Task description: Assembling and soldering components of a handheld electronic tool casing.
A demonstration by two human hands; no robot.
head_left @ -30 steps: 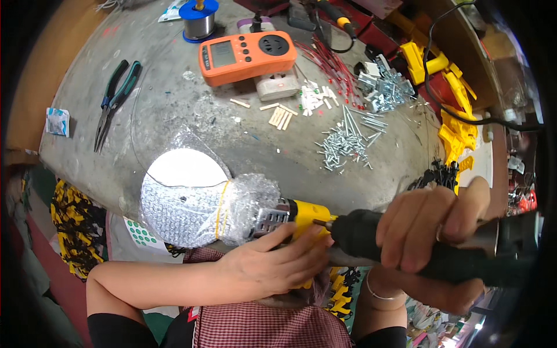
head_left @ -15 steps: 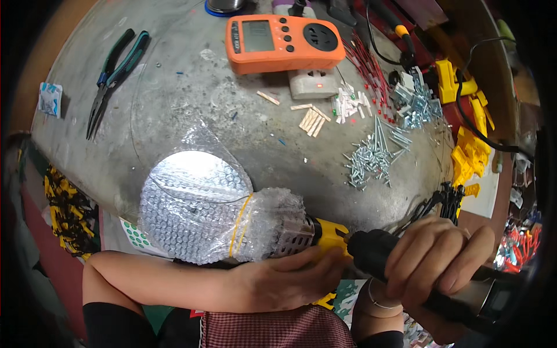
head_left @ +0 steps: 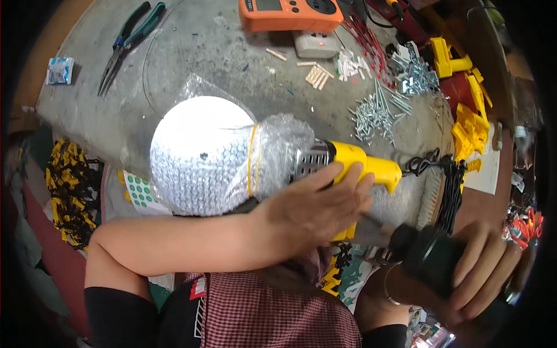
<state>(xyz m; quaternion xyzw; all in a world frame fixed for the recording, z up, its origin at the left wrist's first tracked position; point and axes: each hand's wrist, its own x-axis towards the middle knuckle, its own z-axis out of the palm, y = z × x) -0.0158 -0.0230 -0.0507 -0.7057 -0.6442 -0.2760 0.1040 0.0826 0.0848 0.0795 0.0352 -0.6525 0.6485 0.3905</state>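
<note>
A yellow-handled lamp point(head_left: 348, 156) lies at the table's near edge. Bubble wrap point(head_left: 197, 185), held by a yellow rubber band point(head_left: 252, 159), covers its round silvery head and reaches onto the slotted metal neck point(head_left: 313, 159). Across the handle lies my left hand point(head_left: 319, 203), its fingers curved over the yellow plastic and slightly blurred. A black power screwdriver point(head_left: 429, 252) is gripped in my right hand point(head_left: 487, 269), lower right of the lamp. Its tip points toward the handle's underside and looks apart from it, though motion blurs it.
Screws point(head_left: 371, 116) lie in a pile beyond the handle, near metal clips point(head_left: 412, 69) and white tubes point(head_left: 351, 64). An orange meter point(head_left: 290, 14) stands at the back, pliers point(head_left: 130, 46) at left. Yellow plastic parts point(head_left: 470, 133) and black cords point(head_left: 452, 197) line the right side.
The screwdriver has moved from the handle's end down and to the right. The lamp's handle now shows more fully, with my left hand still on it. The whole view has shifted.
</note>
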